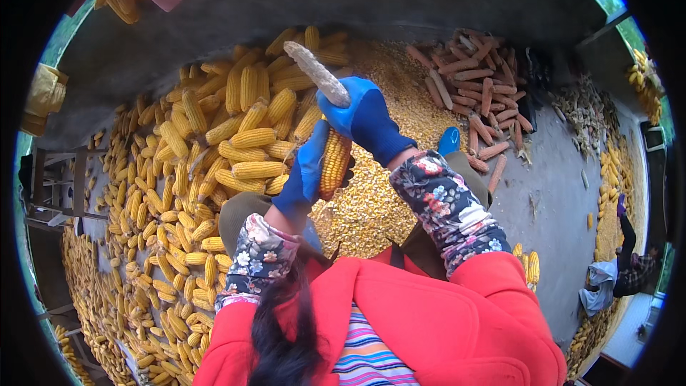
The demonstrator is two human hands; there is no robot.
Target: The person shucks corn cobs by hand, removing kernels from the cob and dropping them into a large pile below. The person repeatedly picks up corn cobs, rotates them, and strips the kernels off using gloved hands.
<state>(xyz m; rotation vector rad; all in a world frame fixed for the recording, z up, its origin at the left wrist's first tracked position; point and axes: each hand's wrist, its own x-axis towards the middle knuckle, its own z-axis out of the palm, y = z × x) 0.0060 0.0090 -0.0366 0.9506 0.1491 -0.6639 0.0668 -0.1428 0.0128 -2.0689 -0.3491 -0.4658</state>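
My left hand (308, 169), in a blue coated glove, grips an ear of yellow corn (335, 165) that tilts upward. Just above it my right hand (360, 110), gloved alike, is closed around a bare, pale corncob (317, 72) whose long end sticks out to the upper left. The right fist meets or overlaps the top of the ear; whether they touch is hidden by the glove. Loose yellow kernels (370, 209) lie heaped below both hands, between my knees. Left of the hands rises a pile of unshelled corn ears (249, 139).
Stripped reddish cobs (485, 83) are piled at the upper right, with dry husks (581, 112) beyond. More ears (177, 257) spread over the concrete floor (546, 209) on the left. Another person (632, 273) is at the far right. A wooden frame (80, 187) stands far left.
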